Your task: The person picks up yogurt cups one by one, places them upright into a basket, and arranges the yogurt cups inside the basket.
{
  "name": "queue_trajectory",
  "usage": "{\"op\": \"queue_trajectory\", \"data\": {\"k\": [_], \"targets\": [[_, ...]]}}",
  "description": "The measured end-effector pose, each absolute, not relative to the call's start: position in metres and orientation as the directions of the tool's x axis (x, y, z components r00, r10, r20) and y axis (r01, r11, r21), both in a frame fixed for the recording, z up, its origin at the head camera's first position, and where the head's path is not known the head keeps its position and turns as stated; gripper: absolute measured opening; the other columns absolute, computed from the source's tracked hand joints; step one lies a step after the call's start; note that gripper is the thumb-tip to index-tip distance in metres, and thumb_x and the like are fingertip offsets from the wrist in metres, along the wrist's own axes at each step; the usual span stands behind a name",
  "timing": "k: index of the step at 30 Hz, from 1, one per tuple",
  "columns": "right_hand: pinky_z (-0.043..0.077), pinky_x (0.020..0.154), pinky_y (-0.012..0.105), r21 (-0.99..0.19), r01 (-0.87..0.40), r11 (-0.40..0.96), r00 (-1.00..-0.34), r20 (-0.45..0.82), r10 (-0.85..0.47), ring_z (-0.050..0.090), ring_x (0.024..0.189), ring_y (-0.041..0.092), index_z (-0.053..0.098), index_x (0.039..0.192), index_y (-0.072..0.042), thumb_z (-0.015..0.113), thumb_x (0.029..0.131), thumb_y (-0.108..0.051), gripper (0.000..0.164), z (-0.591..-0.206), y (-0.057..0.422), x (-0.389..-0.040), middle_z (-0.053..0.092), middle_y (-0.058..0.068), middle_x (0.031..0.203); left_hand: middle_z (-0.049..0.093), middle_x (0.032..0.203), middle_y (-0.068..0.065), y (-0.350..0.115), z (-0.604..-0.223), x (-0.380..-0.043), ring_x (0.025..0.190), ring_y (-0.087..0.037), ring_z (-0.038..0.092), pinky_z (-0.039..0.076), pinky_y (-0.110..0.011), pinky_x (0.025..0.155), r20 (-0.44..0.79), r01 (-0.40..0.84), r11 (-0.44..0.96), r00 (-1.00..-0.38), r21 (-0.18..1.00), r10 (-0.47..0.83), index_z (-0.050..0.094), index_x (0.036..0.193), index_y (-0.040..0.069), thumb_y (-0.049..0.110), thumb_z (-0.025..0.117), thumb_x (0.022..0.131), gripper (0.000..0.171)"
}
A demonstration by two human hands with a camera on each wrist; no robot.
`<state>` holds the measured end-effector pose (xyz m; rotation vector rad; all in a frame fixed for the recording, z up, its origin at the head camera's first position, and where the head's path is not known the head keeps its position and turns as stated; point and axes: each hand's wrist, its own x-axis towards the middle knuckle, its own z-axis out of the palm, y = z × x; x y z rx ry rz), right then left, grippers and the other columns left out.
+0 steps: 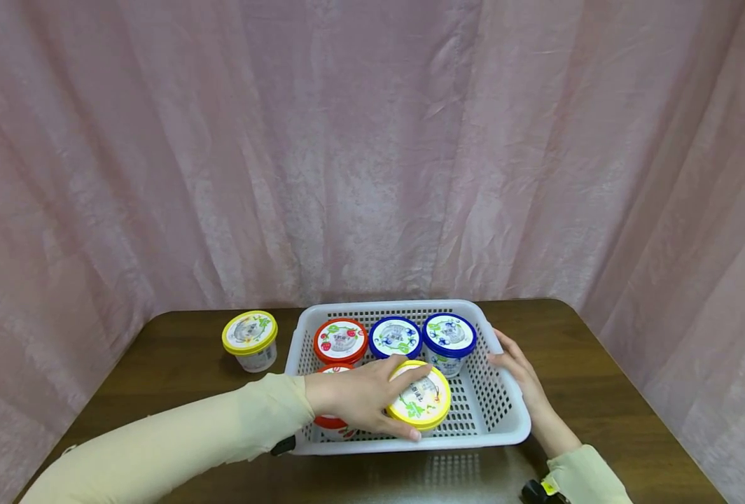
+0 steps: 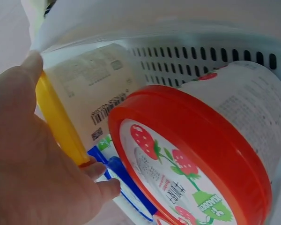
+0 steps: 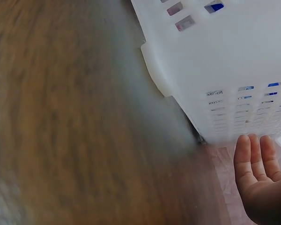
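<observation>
My left hand [image 1: 363, 395] reaches over the front of a white plastic basket [image 1: 517, 420] and grips a yellow-lidded tub [image 1: 419, 395], thumb and fingers spread around its lid. In the left wrist view the tub's barcoded side [image 2: 91, 84] faces the basket's front wall, beside a strawberry tub [image 2: 192, 154] with a red lid. At the basket's right side is my right hand [image 1: 526, 388], its fingers extended along the outer wall and fingertips right at the rim. The right wrist view shows these straight fingers [image 3: 255, 157] against the perforated wall.
Inside the basket, two blue-lidded tubs [image 1: 449, 332] and a red-lidded tub [image 1: 341, 341] line the back. Another yellow-lidded tub [image 1: 249, 334] stands on the brown table [image 1: 183, 364] left of the basket. A pink curtain [image 1: 372, 154] hangs behind.
</observation>
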<state>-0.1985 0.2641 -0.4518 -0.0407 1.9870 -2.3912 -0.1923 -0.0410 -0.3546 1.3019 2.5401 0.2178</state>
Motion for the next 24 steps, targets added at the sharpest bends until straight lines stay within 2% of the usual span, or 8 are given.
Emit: {"op": "queue_trajectory", "data": {"k": [8, 12, 19, 24], "targets": [[0.052, 0.091, 0.038, -0.985, 0.006, -0.175, -0.999, 0.001, -0.043, 0.059, 0.112, 0.020, 0.025, 0.156, -0.013, 0.045, 0.103, -0.012, 0.057, -0.4515, 0.2646, -0.1985, 0.050, 0.003, 0.131, 0.034, 0.146, -0.005, -0.0404, -0.3555, -0.1928, 0.128, -0.022, 0.043, 0.037, -0.037, 0.111, -0.219, 0.732, 0.636, -0.598, 0.243, 0.771, 0.016, 0.162, 0.036, 0.075, 0.056, 0.087, 0.093], [0.052, 0.091, 0.039, -0.984, 0.022, -0.176, -0.999, -0.016, -0.035, 0.058, 0.113, 0.023, 0.026, 0.156, -0.016, 0.046, 0.103, -0.013, 0.057, -0.4514, 0.2643, -0.1978, 0.048, 0.005, 0.133, 0.033, 0.149, -0.006, -0.0415, -0.3562, -0.1921, 0.133, -0.025, 0.040, 0.035, -0.039, 0.113, -0.225, 0.737, 0.640, -0.601, 0.216, 0.767, 0.015, 0.162, 0.036, 0.076, 0.053, 0.088, 0.092], [0.052, 0.090, 0.044, -0.983, 0.041, -0.178, -0.998, -0.032, -0.052, 0.057, 0.114, 0.028, 0.024, 0.157, -0.018, 0.047, 0.103, -0.015, 0.059, -0.4533, 0.2643, -0.1958, 0.046, 0.008, 0.137, 0.023, 0.157, -0.011, -0.0451, -0.3599, -0.1864, 0.144, -0.033, 0.030, 0.023, -0.047, 0.120, -0.274, 0.741, 0.658, -0.610, 0.135, 0.743, 0.010, 0.163, 0.035, 0.077, 0.045, 0.090, 0.091], [0.052, 0.090, 0.044, -0.985, 0.032, -0.171, -0.999, -0.024, -0.047, 0.057, 0.115, 0.027, 0.024, 0.157, -0.018, 0.048, 0.103, -0.016, 0.059, -0.4522, 0.2653, -0.1967, 0.044, 0.009, 0.139, 0.020, 0.159, -0.011, -0.0448, -0.3584, -0.1863, 0.148, -0.031, 0.023, 0.019, -0.047, 0.121, -0.285, 0.735, 0.668, -0.620, 0.116, 0.731, 0.011, 0.163, 0.035, 0.077, 0.044, 0.091, 0.090]]}}
